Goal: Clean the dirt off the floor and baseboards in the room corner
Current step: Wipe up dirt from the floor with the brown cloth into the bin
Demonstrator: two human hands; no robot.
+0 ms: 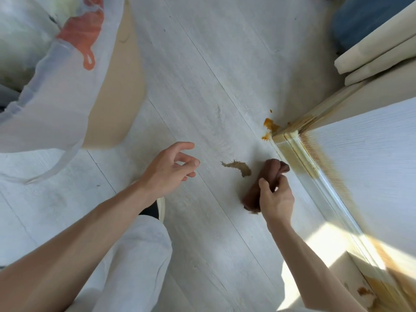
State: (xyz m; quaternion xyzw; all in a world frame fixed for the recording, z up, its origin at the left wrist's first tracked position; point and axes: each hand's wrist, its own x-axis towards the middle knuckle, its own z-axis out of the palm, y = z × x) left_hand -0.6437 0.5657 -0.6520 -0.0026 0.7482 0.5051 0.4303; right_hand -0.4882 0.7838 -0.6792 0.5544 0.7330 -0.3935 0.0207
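Observation:
My right hand (275, 199) grips a brown cloth (265, 176) bunched on the pale wood-look floor (202, 86), just left of the baseboard (299, 158). A grey-brown smear (239, 168) lies on the floor left of the cloth. Orange dirt (270, 128) sits at the outer corner of the baseboard, and brownish stains run along the baseboard and the white wall (371, 154). More brown spots (364, 291) show at the lower right. My left hand (171, 170) hovers over the floor, fingers loosely curled, holding nothing.
A sheer white curtain with an orange print (67, 64) hangs at the left. Cream panels (378, 55) and a blue object (364, 21) stand at the upper right. My white-trousered leg (135, 255) and shoe (161, 208) are below my left arm. Sunlight falls on the lower right floor.

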